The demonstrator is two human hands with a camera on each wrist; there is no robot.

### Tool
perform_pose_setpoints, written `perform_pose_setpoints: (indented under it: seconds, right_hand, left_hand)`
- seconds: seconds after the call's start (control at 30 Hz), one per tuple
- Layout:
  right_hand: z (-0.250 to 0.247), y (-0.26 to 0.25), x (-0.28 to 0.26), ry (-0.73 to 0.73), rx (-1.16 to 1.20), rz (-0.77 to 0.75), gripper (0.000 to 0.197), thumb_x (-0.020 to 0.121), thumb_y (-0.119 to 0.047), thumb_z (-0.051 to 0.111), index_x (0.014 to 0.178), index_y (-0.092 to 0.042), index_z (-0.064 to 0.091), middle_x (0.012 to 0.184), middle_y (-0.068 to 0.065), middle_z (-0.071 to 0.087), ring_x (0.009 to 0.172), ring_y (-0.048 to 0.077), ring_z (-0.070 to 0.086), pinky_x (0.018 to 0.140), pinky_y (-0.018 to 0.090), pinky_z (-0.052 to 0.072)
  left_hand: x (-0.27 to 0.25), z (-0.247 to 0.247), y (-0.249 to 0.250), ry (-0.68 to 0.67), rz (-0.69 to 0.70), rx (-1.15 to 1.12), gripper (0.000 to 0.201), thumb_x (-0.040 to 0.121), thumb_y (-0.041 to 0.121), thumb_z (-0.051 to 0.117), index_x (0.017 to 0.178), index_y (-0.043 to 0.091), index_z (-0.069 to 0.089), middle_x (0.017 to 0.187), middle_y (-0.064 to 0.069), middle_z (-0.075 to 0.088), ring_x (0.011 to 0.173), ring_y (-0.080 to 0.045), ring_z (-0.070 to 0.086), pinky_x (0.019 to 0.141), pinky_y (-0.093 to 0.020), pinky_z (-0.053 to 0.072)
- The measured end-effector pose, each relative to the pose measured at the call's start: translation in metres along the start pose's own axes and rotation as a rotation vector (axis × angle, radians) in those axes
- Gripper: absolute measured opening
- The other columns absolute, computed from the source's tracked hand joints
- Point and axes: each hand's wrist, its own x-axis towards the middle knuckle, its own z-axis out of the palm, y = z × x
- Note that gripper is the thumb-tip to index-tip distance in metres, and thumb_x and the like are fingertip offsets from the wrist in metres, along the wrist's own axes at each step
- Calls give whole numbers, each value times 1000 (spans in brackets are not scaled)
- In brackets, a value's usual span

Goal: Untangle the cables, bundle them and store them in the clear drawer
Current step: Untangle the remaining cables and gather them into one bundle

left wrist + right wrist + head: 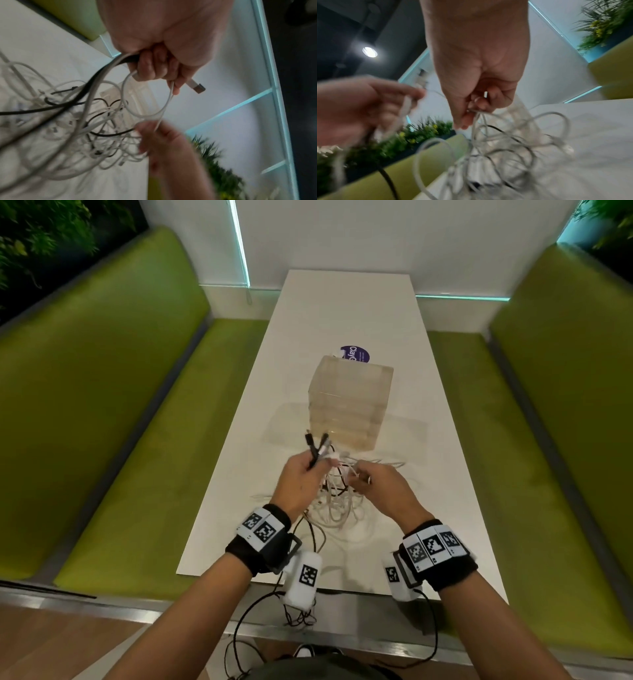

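A person standing at the near end of a long white table (342, 313), flanked by green benches (102, 392), works at a knot of charging leads. At left, the left hand (301, 481) is closed in a fist around several gathered cable ends, black and white, whose plugs stick up above the knuckles; the left wrist view shows a USB plug (197, 88) poking out past the curled fingers (150, 67) and a white loop hanging below them. In the middle, the tangle of cables (334, 505) droops between the two hands onto the tabletop, white strands and a few black ones still crossing and looping through one another. At right, the right hand (380, 484) pinches a white strand between thumb and fingertips, drawing it up out of the heap. Beyond the hands, the clear drawer unit (349, 402) stands upright mid-table, apart from the cables, with a purple round sticker (356, 355) behind it; whether any drawer is open cannot be told. By the look of things the job is at an early stage: some ends are collected, but no cable appears freed or bundled, and nothing seems stored.
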Motion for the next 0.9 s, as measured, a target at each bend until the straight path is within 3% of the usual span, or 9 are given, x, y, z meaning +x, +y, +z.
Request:
perform_pose_setpoints:
  seconds: [0.07, 0.13, 0.27, 0.4, 0.5, 0.63, 0.8, 0.9]
  right_hand:
    - [5, 14, -2, -46, -30, 44, 12, 90, -27, 58, 81, -19, 60, 82, -2, 66, 80, 21, 60, 70, 36, 45]
    - [9, 24, -4, -59, 32, 60, 9, 91, -21, 56, 84, -20, 63, 86, -4, 68, 83, 18, 61, 75, 36, 46]
    - [11, 35, 2, 21, 125, 91, 16, 93, -14, 51, 97, -15, 67, 90, -4, 66, 85, 17, 59, 74, 32, 43]
    - [8, 48, 8, 37, 111, 129, 21, 94, -11, 46, 97, -16, 67, 98, 2, 68, 93, 23, 60, 80, 38, 45]
    - [4, 46, 9, 66, 189, 114, 22, 96, -15, 48, 105, -17, 68, 102, 7, 65, 82, 22, 57, 78, 46, 50]
    - [0, 28, 7, 52, 244, 10, 22, 95, -10, 51, 108, -10, 68, 96, 9, 62, 72, 16, 54, 72, 45, 51]
    - [-2, -2, 0, 10, 164, -96, 19, 94, -20, 53, 96, -15, 71, 83, 3, 63, 80, 20, 59, 76, 36, 47]
    - [-9, -18, -4, -5, 127, -135, 19, 90, -1, 47, 88, -5, 65, 79, 5, 61, 77, 24, 57, 73, 41, 47]
  left_hand:
    - [2, -9, 13, 67, -26, -190, 18, 93, 14, 56, 79, 14, 67, 44, 14, 36, 47, -10, 23, 45, -23, 20]
    - [4, -19, 19, 96, -25, -288, 20, 93, 13, 56, 75, 13, 65, 47, 14, 27, 46, -9, 19, 46, -25, 15]
    - [0, -26, 15, 139, -6, -374, 23, 95, 12, 52, 75, 11, 62, 48, 12, 26, 43, -6, 21, 44, -19, 22]
    - [-10, -30, 17, 178, 44, -526, 24, 97, 10, 49, 75, 9, 58, 47, 14, 26, 42, -4, 21, 42, -17, 23]
    - [-12, -35, 19, 218, 80, -570, 25, 97, 10, 48, 74, 11, 57, 47, 13, 25, 42, -5, 20, 42, -17, 21]
    - [-3, -36, 8, 245, 26, -334, 17, 96, 14, 52, 82, 12, 60, 51, 12, 30, 43, -5, 25, 45, -20, 25]
    - [1, -8, -11, 21, 2, 132, 16, 94, 22, 58, 84, 10, 58, 59, 8, 41, 51, -7, 35, 53, -26, 31]
    - [-1, 5, -11, -118, 43, 215, 11, 94, 25, 58, 92, 14, 60, 61, 10, 44, 51, -3, 38, 51, -18, 31]
